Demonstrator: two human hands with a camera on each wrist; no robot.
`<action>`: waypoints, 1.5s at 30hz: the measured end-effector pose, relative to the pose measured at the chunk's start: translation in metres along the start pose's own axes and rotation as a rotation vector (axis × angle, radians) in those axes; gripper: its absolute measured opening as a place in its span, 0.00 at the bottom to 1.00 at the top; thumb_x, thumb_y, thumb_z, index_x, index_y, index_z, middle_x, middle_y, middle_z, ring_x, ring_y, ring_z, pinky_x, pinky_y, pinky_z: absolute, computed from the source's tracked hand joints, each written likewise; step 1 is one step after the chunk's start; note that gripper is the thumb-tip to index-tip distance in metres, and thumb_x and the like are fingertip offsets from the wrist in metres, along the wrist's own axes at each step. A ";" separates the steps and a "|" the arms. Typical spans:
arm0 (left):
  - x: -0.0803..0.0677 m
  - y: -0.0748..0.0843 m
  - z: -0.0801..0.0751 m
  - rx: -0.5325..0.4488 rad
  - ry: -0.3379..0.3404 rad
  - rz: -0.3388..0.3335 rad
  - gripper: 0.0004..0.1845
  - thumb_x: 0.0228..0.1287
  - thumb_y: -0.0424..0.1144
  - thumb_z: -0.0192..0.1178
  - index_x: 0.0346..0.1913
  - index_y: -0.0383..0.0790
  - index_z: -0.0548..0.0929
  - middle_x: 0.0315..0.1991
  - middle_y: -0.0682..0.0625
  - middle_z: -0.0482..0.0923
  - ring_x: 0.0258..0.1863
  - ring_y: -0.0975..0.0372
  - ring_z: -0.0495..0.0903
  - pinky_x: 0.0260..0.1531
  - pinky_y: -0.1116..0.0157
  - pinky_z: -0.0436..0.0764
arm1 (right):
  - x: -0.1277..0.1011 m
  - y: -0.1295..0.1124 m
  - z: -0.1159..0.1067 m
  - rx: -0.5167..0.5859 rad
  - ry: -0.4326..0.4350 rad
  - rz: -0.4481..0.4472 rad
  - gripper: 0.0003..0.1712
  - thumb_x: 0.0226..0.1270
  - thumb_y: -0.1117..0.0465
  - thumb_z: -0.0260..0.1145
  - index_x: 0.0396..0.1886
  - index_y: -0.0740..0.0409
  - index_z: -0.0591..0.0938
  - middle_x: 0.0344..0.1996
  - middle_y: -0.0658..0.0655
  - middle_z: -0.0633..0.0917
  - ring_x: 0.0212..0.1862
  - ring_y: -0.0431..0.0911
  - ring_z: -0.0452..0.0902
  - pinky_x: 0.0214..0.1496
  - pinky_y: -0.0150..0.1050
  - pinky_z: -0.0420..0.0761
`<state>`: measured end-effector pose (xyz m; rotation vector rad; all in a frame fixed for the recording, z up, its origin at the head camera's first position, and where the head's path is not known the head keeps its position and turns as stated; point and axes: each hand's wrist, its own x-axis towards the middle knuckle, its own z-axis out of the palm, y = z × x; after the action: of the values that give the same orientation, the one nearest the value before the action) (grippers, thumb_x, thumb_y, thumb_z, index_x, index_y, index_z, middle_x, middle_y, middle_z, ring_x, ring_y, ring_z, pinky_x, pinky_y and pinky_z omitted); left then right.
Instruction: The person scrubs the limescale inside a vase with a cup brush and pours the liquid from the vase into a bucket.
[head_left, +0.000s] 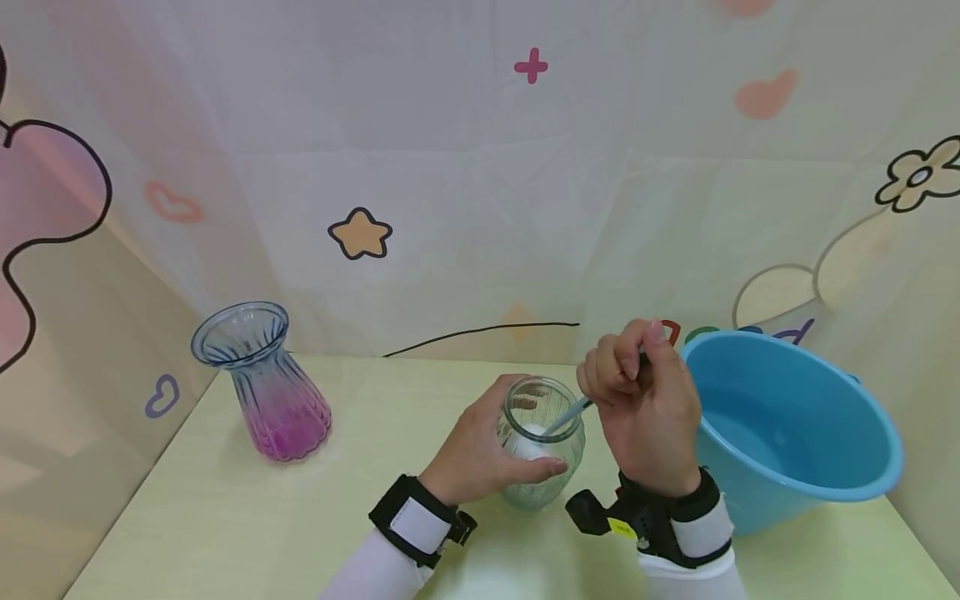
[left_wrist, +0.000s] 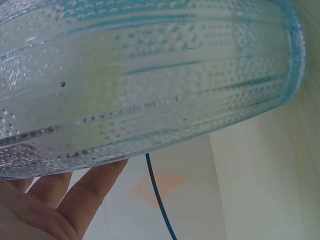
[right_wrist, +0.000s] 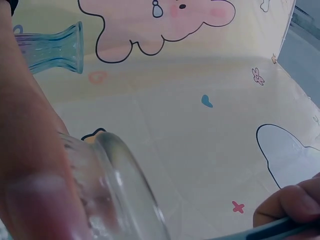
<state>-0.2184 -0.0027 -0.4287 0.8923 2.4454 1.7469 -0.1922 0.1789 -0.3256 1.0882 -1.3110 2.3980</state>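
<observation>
My right hand [right_wrist: 290, 205] shows at the lower right, fingers curled on a thin blue-grey rod [right_wrist: 265, 231]. The clear glass jar's [right_wrist: 120, 190] rim fills the lower left, and a blue vase [right_wrist: 52, 50] stands behind

In the head view, the left hand [head_left: 480, 454] covers the 9 o'clock side of the glass jar [head_left: 542, 450], and the right hand [head_left: 645, 408] hides the upper end of the blue stick [head_left: 567, 414]. The stick's lower tip is lost in something white inside the jar, too small to identify. The blue basin [head_left: 795, 425] has its 8 o'clock wall behind the right wrist. In the right wrist view the jar [right_wrist: 110, 195] is blurred and cut off at 6 o'clock. In the left wrist view the jar [left_wrist: 150, 75] overruns the frame.
</observation>
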 end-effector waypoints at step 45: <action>0.000 -0.003 0.002 0.007 0.004 0.032 0.47 0.48 0.50 0.82 0.70 0.65 0.66 0.54 0.62 0.79 0.48 0.65 0.81 0.50 0.64 0.84 | -0.009 0.023 0.022 -0.328 -0.160 0.230 0.21 0.88 0.60 0.37 0.30 0.61 0.66 0.21 0.54 0.61 0.23 0.51 0.55 0.23 0.42 0.58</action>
<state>-0.2189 -0.0012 -0.4318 0.9344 2.4547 1.7521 -0.1854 0.1493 -0.3394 1.1005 -1.8967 2.1665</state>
